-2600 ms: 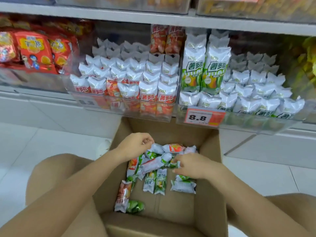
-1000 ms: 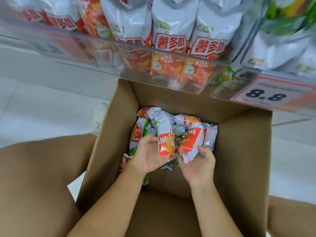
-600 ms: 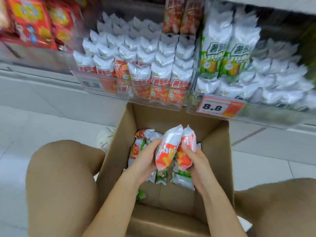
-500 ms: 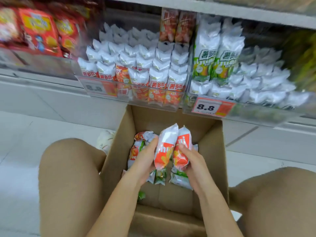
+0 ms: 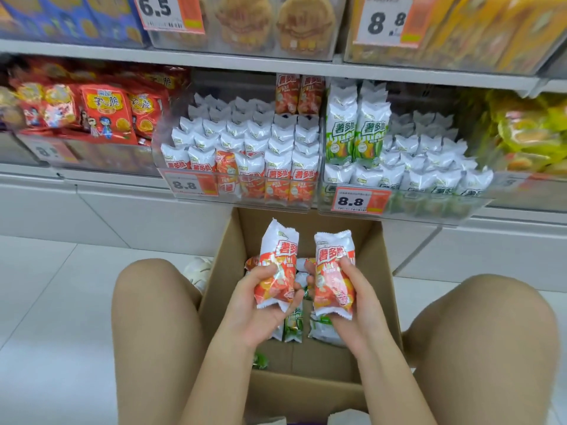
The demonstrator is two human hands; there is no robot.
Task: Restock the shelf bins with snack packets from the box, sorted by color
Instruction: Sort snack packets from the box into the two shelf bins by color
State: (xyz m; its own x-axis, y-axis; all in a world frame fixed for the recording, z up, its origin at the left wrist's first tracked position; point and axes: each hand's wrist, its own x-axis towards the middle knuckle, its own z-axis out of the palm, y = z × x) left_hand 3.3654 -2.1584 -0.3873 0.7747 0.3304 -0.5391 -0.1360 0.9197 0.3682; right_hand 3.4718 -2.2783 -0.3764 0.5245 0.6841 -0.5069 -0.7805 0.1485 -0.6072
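An open cardboard box (image 5: 383,271) stands on the floor between my knees. My left hand (image 5: 260,308) grips one red-and-white snack packet (image 5: 277,268) upright above the box. My right hand (image 5: 352,299) holds a second red packet (image 5: 333,271) beside it. Green packets (image 5: 293,326) and a few red ones lie on the box floor below. On the low shelf, the clear bin of red packets (image 5: 245,161) sits straight ahead, and the bin of green packets (image 5: 399,167) is to its right.
Red bagged snacks (image 5: 104,115) fill the bin at the left and yellow bags (image 5: 527,139) the one at the right. An upper shelf (image 5: 276,61) with price tags runs overhead. My knees flank the box on a white tiled floor (image 5: 52,296).
Both hands gathered red packets in the box and have lifted them up, now held apart and upright. My view has tilted up toward the shelves.
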